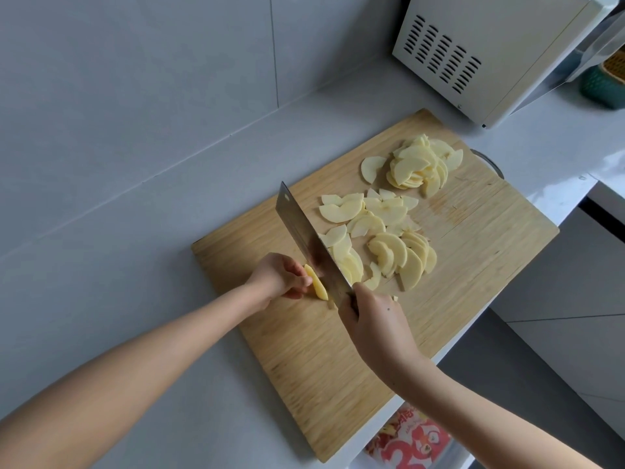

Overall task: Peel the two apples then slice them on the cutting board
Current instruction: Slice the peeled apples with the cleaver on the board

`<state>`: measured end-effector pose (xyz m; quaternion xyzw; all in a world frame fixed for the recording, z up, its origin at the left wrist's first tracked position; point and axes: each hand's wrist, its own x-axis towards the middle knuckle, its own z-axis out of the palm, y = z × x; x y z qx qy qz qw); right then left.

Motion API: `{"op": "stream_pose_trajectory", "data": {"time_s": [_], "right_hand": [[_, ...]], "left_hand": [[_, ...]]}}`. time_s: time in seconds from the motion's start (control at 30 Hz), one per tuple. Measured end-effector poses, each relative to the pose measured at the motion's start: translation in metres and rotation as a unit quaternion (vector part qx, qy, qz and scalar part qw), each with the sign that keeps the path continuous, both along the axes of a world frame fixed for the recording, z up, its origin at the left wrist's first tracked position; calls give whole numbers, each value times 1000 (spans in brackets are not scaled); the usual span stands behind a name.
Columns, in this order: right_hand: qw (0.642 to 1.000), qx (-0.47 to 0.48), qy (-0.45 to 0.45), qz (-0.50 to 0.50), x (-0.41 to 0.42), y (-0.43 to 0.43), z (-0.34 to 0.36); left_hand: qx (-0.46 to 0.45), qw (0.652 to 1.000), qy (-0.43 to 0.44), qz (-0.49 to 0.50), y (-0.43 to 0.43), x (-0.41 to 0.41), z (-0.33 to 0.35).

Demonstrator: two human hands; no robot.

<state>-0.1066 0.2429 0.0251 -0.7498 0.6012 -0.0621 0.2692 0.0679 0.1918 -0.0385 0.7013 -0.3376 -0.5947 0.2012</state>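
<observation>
A wooden cutting board (304, 350) lies slantwise on the grey counter. My left hand (280, 275) pinches a thin peeled apple piece (317, 283) standing on edge on the board. My right hand (372, 319) grips the handle of a steel cleaver (304, 231), whose blade stands right beside the piece, edge down on the board. Several pale apple slices (378, 238) lie spread to the right of the blade. A second heap of slices (419, 164) sits near the board's far corner.
A white microwave (490, 55) stands at the back right, close to the board's far corner. A green and yellow basket (605, 82) sits beyond it. The counter edge (558, 211) runs along the board's right side, with a red printed bag (409, 441) below it.
</observation>
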Motion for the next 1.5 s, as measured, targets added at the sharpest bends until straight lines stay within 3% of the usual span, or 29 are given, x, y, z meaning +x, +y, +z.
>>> {"op": "stream_pose_trajectory", "data": {"time_s": [0.73, 0.97, 1.17, 1.37, 1.5], "right_hand": [[995, 63, 80, -17, 21, -16, -21], [999, 28, 26, -36, 17, -1, -28], [999, -8, -23, -40, 10, 1, -16], [991, -126, -35, -32, -14, -7, 15], [990, -136, -9, -46, -37, -12, 25]], "left_hand": [[-15, 999, 27, -10, -1, 3, -4], [-6, 998, 58, -17, -1, 2, 2], [-28, 999, -9, -27, -1, -7, 5], [-75, 975, -134, -158, -7, -15, 11], [-77, 980, -158, -92, -11, 2, 14]]}}
